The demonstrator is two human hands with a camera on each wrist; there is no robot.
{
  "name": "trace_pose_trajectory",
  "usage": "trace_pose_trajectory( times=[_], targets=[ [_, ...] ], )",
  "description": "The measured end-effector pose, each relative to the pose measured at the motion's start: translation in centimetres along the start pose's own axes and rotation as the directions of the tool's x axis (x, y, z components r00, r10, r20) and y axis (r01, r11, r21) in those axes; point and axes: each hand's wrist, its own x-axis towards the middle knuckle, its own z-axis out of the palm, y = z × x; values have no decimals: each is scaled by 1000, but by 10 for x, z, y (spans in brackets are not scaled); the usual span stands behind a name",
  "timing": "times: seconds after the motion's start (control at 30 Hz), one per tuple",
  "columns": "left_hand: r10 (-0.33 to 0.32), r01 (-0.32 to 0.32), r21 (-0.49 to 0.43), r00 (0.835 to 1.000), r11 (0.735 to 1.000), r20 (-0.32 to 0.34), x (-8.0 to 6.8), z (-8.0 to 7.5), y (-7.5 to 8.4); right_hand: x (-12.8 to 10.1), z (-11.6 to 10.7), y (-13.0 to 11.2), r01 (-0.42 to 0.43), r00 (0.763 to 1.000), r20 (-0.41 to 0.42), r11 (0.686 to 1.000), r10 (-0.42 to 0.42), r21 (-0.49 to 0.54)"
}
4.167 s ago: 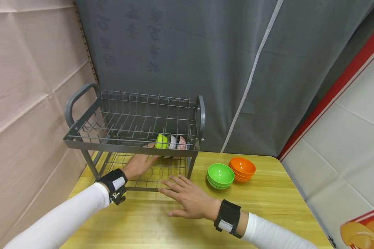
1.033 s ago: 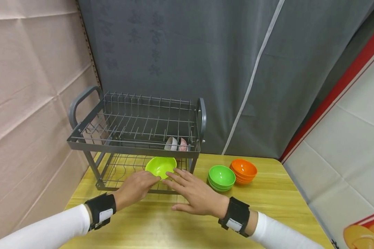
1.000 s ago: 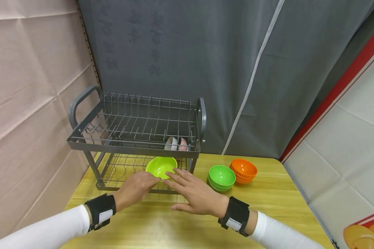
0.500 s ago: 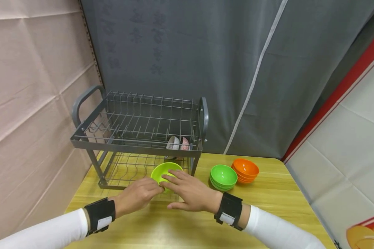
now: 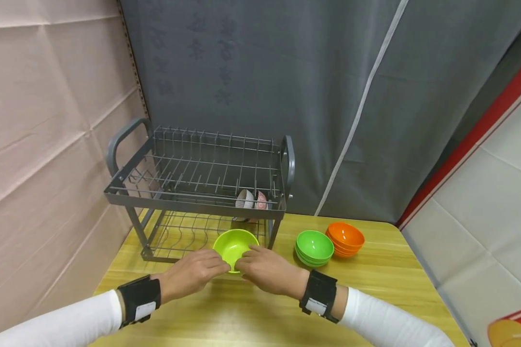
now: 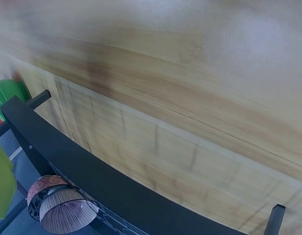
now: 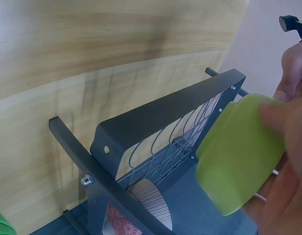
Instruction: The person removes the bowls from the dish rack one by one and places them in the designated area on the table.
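Lime-green bowl (image 5: 235,243) pinched at near rim by left hand (image 5: 193,273) and right hand (image 5: 265,270), held tilted just before dish rack (image 5: 199,205) lower tier. Slip risked: only rim gripped. Rim could be knocked against rack frame. Counted: one lime bowl, green bowl stack (image 5: 314,247), orange bowl stack (image 5: 345,238), two patterned bowls (image 5: 252,201) in rack.

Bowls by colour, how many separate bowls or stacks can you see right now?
Lime bowl, gripped by left hand and right hand: 1
Green stack: 1
Orange stack: 1
Patterned bowls in the rack, grey-striped and pink: 2
Total: 5
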Motion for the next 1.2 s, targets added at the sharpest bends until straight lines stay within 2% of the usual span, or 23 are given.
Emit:
trace_pose_trajectory(
  times=[0.23, 0.4, 0.53, 0.73, 0.93, 1.2],
  targets=[
    [48, -49, 19, 999, 999, 20, 4, 1, 1, -5, 4, -1, -1, 999, -52, 998, -2, -58],
    [80, -81, 33, 997, 996, 18, 7, 2, 2, -9, 3, -3, -1, 998, -57, 999, -1, -45],
    [82, -83, 16, 996, 996, 31, 11, 1, 5, -13, 3, -5, 3, 999, -54, 1000, -4, -21],
    [68, -74, 44, 990, 996, 123, 16, -3, 13, -23, 6, -5, 0, 998, -69, 999, -3, -37],
    [23, -41, 62, 965, 997, 260, 18, -11, 19, -31, 8, -3, -10, 997, -78, 999, 7, -42],
    [46, -58, 28, 947, 998, 318, 23, -13, 22, -40, 5, -2, -9, 995, -95, 998, 3, -64]
  ],
)
